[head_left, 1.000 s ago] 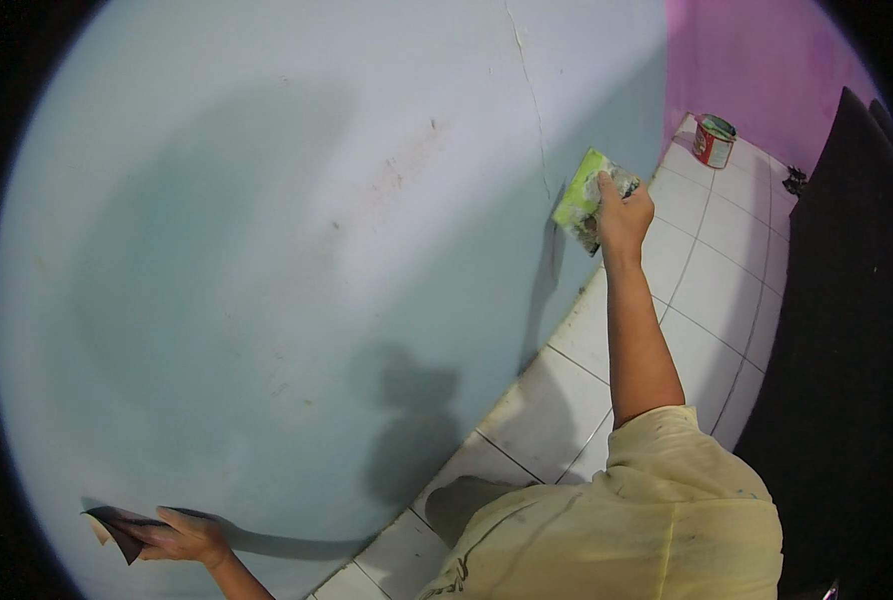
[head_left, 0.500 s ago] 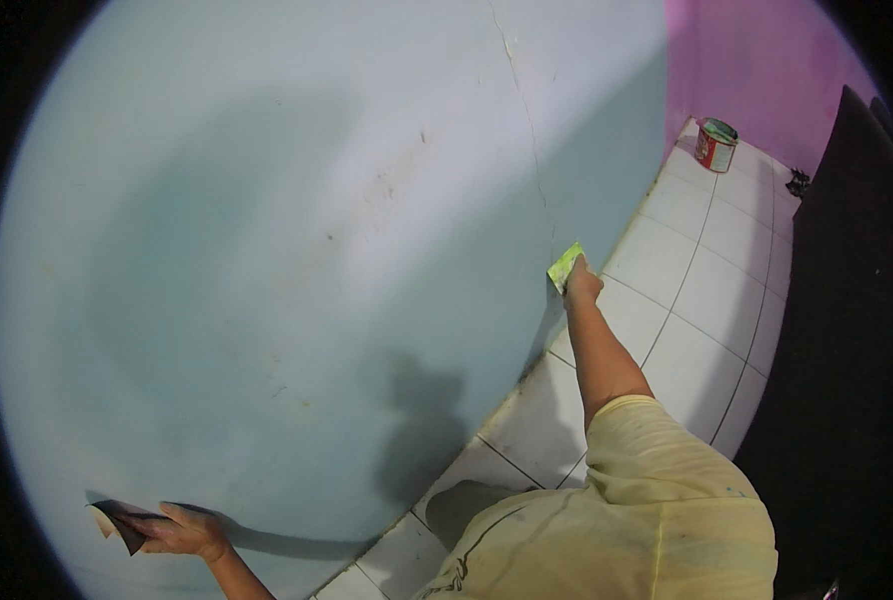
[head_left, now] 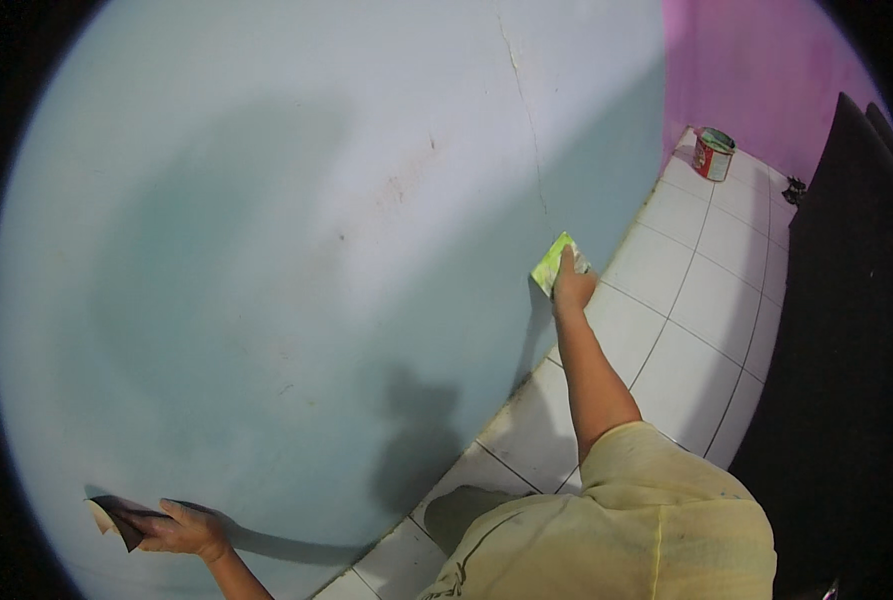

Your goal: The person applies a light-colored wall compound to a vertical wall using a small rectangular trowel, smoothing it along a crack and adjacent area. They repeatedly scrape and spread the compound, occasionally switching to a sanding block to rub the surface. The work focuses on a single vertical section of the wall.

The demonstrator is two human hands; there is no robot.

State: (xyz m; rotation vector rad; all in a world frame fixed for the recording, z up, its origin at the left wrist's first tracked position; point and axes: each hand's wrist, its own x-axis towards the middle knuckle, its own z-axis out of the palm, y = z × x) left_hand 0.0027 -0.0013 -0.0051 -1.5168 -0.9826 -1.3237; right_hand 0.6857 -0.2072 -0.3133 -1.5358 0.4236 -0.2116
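My right hand grips a flat yellow-green putty scraper with whitish smears, its thumb lying along the face. The scraper is at the pale blue wall, just below the lower end of a thin crack. Whether its edge touches the wall is hard to tell. At the lower left, my left hand holds a curled sheet of sandpaper, dark on one side and tan on the other. That hand is close to the wall, and its fingers are partly hidden by the sheet.
White floor tiles run along the wall's foot. A red open can with greenish stuff inside stands near the pink wall. Beside it lies a small black object. A large dark shape fills the right side.
My right hand has shifted slightly left and up, and the scraper has turned to show more of its face. My left hand and the sandpaper have barely moved.
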